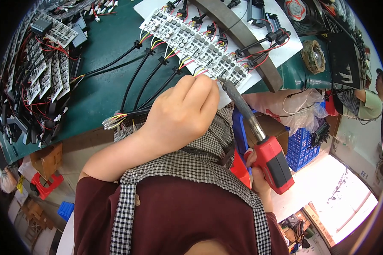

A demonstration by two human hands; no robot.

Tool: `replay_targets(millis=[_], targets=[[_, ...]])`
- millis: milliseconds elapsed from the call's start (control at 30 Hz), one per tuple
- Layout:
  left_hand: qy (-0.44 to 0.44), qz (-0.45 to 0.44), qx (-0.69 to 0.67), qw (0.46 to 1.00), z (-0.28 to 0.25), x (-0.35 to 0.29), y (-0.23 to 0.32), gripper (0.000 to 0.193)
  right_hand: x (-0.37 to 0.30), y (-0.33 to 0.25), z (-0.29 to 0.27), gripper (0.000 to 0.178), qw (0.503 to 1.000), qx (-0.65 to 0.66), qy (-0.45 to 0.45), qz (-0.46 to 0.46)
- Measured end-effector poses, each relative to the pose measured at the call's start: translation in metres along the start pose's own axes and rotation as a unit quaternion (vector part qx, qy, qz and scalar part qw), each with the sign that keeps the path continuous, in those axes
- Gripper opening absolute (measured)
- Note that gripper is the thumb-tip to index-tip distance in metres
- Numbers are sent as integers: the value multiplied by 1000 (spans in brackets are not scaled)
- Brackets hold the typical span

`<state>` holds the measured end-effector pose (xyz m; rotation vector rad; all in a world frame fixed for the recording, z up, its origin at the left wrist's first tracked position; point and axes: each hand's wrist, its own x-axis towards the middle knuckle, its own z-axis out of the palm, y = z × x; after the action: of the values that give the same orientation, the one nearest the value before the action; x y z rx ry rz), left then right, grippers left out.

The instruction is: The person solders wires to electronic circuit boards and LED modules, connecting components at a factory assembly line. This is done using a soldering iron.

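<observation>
The person's left hand (181, 110) is held over the near edge of the green-topped desk (102, 34), its fingers bent and kept close together; the fingertips are hidden at the near edge of a long white circuit-board panel (195, 44) crowded with small parts, so whether anything is pinched cannot be told. The right hand (259, 180) is closed around the grip of a red-and-black pistol-shaped soldering tool (274, 163), whose metal barrel is aimed up and leftward, its tip brought to the panel's near edge just beside the left fingers.

The panel is laid slantwise on a flat white sheet (289, 53), and its far right side is bordered by a thick dark bar (271, 78), by which little room is left there. Black round cables (129, 81) with thin coloured wire ends are fanned out from the panel's near left edge. Farther left, a stretch of bare desk is left open, crossed only partly by cables, up to a heap of white circuit boards (57, 78) mixed with red wires and black parts.

Below the desk's right side, a blue lattice-walled plastic crate (298, 157) is partly covered by a crumpled clear plastic bag (304, 110); its contents cannot be made out. At left, a brown cardboard box (49, 160) is seen below the desk.
</observation>
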<state>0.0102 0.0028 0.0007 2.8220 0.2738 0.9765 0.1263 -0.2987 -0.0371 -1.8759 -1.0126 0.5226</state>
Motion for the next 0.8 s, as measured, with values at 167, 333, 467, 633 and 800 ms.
replay_targets(millis=[167,333,467,633,800], targets=[[-45,-38,-36,998,-4,-2,4,31,24,-42,-1,63,996,16,-35,75],[-42,-36,-33,998,-6,-2,4,31,18,-42,3,61,996,54,-32,68],[-54,-28,-19,998,-7,-1,5,31,24,-55,9,43,995,-11,58,75],[-9,-71,-83,994,-2,-3,3,31,34,-63,11,37,993,30,87,75],[-20,-54,-91,994,-1,-2,1,32,31,-55,0,43,998,13,3,59]])
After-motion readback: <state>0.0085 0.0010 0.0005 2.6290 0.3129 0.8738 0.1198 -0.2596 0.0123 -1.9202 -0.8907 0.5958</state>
